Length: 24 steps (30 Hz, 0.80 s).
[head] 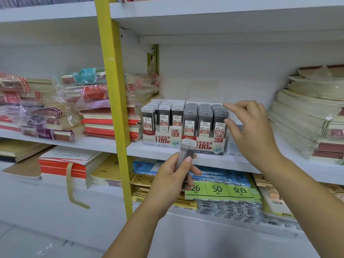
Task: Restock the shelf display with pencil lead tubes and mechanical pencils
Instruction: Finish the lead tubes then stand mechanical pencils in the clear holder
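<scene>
Nearest, at lower centre of the frame, a grey lead tube (pixel 186 154) is being gripped by the left hand (pixel 170 176), fingers and thumb curled round its lower half. The tube is being held tilted slightly right, white cap uppermost. Its cap is overlapping the front of the 0.7 display box (pixel 206 145) in the picture; whether one tube or several are in the grip cannot be told.

At centre right, the right hand (pixel 250 132) is being held out with its fingers loosely spread, and nothing is being gripped by it. Its index fingertip is being held above the back right corner of the 0.7 display box, with the thumb tip just beside the rightmost front tube. Contact cannot be made out.

Both boxes are being carried side by side on the white shelf (pixel 152 148) at mid-frame: the 0.5 display box (pixel 162 135) on the left, touching the 0.7 one. Three full columns of upright tubes are being shown in each.

A yellow upright (pixel 115 101) is crossing the frame left of centre. Wrapped notebook stacks (pixel 109 125) are being stored at left, and paler stacks at far right. Labelled paper packs (pixel 217 189) are lying on the lower shelf.
</scene>
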### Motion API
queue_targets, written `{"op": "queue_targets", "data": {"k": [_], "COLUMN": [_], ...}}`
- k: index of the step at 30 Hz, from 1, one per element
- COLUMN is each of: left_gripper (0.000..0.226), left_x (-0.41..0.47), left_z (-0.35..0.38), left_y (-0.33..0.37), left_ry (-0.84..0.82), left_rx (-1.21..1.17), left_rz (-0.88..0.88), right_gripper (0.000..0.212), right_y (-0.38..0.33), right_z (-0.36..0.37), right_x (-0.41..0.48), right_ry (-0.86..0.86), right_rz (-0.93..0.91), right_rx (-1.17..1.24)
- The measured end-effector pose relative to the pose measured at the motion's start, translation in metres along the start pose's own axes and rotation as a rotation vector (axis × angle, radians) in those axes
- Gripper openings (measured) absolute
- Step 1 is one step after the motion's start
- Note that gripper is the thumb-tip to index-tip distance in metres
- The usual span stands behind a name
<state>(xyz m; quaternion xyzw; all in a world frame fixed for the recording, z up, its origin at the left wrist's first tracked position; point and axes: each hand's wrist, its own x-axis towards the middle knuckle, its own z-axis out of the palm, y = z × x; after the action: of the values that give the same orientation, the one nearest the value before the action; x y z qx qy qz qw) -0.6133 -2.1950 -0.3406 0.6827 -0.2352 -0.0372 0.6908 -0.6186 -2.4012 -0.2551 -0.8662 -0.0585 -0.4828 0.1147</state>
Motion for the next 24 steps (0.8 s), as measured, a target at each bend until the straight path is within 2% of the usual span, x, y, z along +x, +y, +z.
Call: {"op": "queue_targets", "data": {"k": [2, 5, 7, 9, 13, 20, 24], "left_gripper": [0.026, 0.026, 0.030, 0.039, 0.047, 0.042, 0.043], "left_x": [-0.001, -0.005, -0.010, -0.013, -0.011, -0.007, -0.002], "left_z": [0.000, 0.004, 0.009, 0.011, 0.001, -0.004, -0.002], "left_y": [0.002, 0.005, 0.011, 0.016, 0.012, 0.010, 0.006], "left_ry": [0.003, 0.002, -0.033, -0.069, -0.053, 0.021, 0.031], "left_rx": [0.047, 0.119, 0.146, 0.148, 0.044, -0.030, -0.013], "left_rz": [0.010, 0.019, 0.035, 0.052, 0.064, 0.064, 0.080], "right_gripper": [0.023, 0.016, 0.015, 0.008, 0.021, 0.007, 0.013], "right_y": [-0.013, -0.038, -0.049, -0.054, -0.044, -0.041, -0.040], "right_z": [-0.007, -0.014, -0.010, -0.004, -0.004, -0.003, -0.004], "right_x": [-0.005, -0.012, -0.020, -0.024, -0.021, -0.019, -0.018], "right_ry": [-0.029, -0.309, -0.432, -0.428, -0.365, -0.367, -0.396], "right_rz": [0.010, 0.150, 0.166, 0.172, 0.288, 0.412, 0.396], "right_rx": [0.194, 0.543, 0.597, 0.605, 0.743, 0.877, 0.885]}}
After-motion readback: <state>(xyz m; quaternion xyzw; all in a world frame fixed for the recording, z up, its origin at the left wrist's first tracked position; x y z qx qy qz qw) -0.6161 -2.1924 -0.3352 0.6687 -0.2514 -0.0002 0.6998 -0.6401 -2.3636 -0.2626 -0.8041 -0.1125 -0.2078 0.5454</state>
